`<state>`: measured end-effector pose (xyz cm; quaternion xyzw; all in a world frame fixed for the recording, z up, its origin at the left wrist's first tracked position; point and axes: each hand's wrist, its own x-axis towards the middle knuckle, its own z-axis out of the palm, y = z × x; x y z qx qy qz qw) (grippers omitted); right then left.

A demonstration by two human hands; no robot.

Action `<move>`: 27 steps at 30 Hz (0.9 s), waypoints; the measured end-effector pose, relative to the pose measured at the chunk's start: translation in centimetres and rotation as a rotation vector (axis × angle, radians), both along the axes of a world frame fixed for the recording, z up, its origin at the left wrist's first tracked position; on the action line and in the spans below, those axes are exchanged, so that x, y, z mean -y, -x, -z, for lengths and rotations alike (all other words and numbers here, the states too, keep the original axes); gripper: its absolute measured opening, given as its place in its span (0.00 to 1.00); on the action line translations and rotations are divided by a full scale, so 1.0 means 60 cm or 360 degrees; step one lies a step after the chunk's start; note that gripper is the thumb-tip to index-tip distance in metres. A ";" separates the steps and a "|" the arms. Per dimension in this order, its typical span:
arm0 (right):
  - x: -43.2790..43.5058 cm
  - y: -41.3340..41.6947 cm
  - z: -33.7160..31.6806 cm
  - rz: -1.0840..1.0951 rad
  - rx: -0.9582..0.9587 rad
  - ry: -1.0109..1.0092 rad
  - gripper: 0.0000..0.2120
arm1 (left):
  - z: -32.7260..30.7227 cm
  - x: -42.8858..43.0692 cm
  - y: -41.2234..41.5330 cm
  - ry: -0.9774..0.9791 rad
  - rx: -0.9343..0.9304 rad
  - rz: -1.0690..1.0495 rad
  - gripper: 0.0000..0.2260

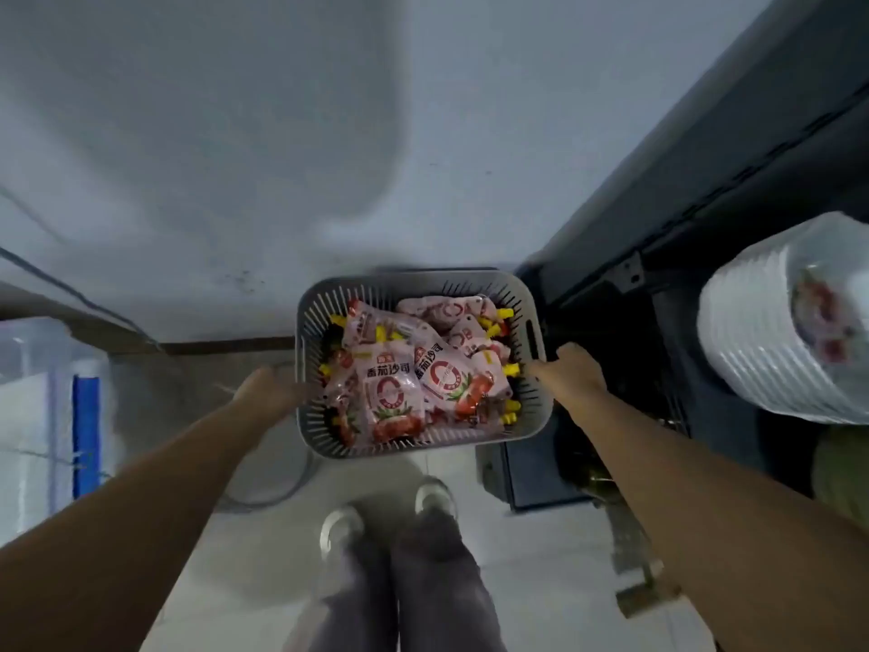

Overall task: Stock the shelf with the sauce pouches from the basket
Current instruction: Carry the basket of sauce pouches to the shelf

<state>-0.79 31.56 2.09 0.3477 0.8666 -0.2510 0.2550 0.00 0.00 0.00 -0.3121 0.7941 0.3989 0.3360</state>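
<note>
A grey slatted basket [533, 407] hangs in front of me above the floor, tilted a little. It is full of several pink and red sauce pouches [390, 392] with yellow caps. My left hand [270, 385] grips the basket's left wall. My right hand [571, 369] grips its right wall beside the handle slot. The dark shelf unit [705, 181] runs along the right side, its lower part in shadow.
A wrapped stack of white disposable plates [771, 331] sticks out from the right. A clear plastic bin with a blue part [61, 416] stands at the left. My two shoes [390, 515] are on the pale tiled floor below the basket. A grey wall fills the top.
</note>
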 end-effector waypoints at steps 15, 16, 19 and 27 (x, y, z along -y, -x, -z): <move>-0.053 0.098 0.238 0.0565 -0.0259 0.0281 0.18 | 0.220 -0.014 0.068 -0.0171 -0.0160 -0.1001 0.21; -0.055 0.100 0.242 0.0591 -0.0260 0.0263 0.19 | 0.223 -0.013 0.070 -0.0184 -0.0158 -0.0981 0.21; -0.053 0.084 0.238 0.0618 -0.0269 0.0277 0.15 | 0.218 -0.005 0.058 -0.0166 -0.0132 -0.0918 0.23; -0.015 -0.011 0.122 0.0675 -0.0161 0.0536 0.15 | 0.085 0.032 -0.036 -0.0087 -0.0110 -0.0960 0.21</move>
